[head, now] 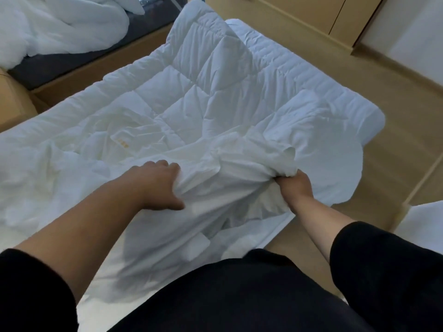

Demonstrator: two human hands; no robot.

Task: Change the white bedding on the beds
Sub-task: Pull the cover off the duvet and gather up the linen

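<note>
At near edge of bed, both hands grip bunched cover over quilt: left hand fingers tucked into a fold, right hand fisted on it. Best keep grips apart, pull evenly toward body.

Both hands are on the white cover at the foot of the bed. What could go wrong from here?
1. The right hand grips a bunched wad of the cover, so pulling could twist it instead of spreading it flat.
2. The quilt overhangs the bed's corner towards the floor; a hard tug might drag it off.
3. The left hand grips only a fold of the cover, so the cloth may slip free.
</note>
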